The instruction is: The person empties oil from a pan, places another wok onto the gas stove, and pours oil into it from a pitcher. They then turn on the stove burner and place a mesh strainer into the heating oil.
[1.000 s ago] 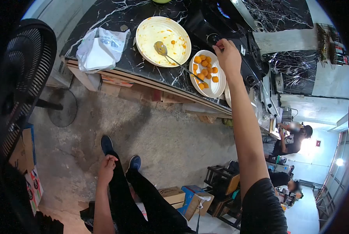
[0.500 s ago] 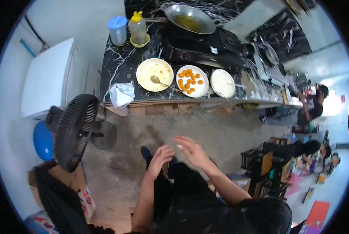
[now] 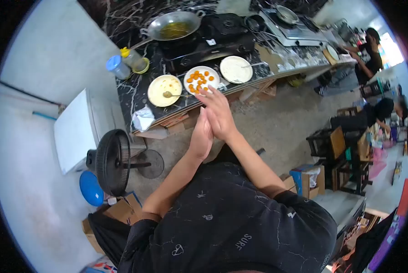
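My left hand (image 3: 200, 139) and my right hand (image 3: 220, 114) meet in front of my chest, palms against each other and fingers stretched out. Nothing shows in either hand, though the space between the palms is hidden. Just beyond the right fingertips lies a white plate (image 3: 187, 80) with several small orange balls (image 3: 198, 77). To its left is a cream plate (image 3: 156, 97) smeared with a pale mix, a spoon (image 3: 167, 94) resting in it. On the right stands a plate of white powder (image 3: 236, 69) with a utensil across its rim.
A wok (image 3: 155, 31) with oil sits on the black gas stove (image 3: 190, 57). Bottles (image 3: 118, 68) stand at the counter's left. A standing fan (image 3: 114, 162) is on my left. Two people (image 3: 370, 54) are at the right, near wooden chairs (image 3: 336, 144).
My hands were apart and lower; now they are together and nearer the counter. The view has turned, and more of my black shirt shows.
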Tool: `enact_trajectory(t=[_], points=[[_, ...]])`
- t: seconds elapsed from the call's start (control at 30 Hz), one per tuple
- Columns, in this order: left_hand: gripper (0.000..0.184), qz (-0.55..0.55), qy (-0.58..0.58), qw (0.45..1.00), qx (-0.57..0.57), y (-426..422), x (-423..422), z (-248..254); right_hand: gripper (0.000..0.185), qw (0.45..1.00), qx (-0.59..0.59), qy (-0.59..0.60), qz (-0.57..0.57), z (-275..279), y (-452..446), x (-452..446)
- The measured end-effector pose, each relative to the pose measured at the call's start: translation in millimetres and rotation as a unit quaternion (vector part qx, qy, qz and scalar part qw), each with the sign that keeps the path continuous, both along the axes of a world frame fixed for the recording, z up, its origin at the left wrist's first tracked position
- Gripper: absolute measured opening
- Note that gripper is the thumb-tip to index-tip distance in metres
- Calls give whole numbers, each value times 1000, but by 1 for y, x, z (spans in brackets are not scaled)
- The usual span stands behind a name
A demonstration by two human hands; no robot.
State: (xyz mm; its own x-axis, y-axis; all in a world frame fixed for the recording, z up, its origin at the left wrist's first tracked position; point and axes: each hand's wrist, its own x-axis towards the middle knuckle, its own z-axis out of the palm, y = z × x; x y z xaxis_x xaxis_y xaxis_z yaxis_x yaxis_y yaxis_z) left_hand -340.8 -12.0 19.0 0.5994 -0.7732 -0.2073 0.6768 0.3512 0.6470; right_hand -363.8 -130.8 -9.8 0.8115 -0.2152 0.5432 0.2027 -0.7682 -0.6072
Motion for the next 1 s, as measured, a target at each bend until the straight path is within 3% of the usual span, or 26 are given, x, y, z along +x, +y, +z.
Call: enact_trajectory(t=[0.07,0.1,0.17,0.23,0.3,0.33,0.37,0.47,0.6,0.67,0.83,1.0], points=[[68,-47,-133,990,-21,-23,-2,-28,37,995,45,-74,-50,-9,-38,2],[68,-54,-131,990,-17,-30,2,-27,34,991,68,-76,-87,-11,-58,-2],[67,-196,-261,945,-17,-49,20,-16,29,987,92,-39,-123,-14,-103,-14],[62,-225,-239,944,-23,-72,31,-9,23,953,212,0,-216,-18,-150,-21],[47,-233,-145,962,-3,-98,40,-17,17,937,251,-3,-243,-28,-219,-25],[35,-192,-154,967,60,-114,40,-22,18,932,257,25,-255,-28,-255,-26],[35,-194,-151,967,63,-130,41,-32,20,926,265,57,-265,-29,-289,-27],[26,-49,-97,985,131,-188,55,-70,20,912,279,74,-290,-68,-399,-13],[44,37,-85,987,132,-258,68,-74,29,906,257,196,-272,-119,-520,26],[42,62,-103,981,155,-280,71,-71,40,900,53,270,-338,-149,-564,50],[24,108,-142,957,228,-315,72,-68,47,875,140,306,-348,-191,-613,93],[24,57,-135,948,284,-355,74,-65,46,863,209,342,-306,-206,-621,106]])
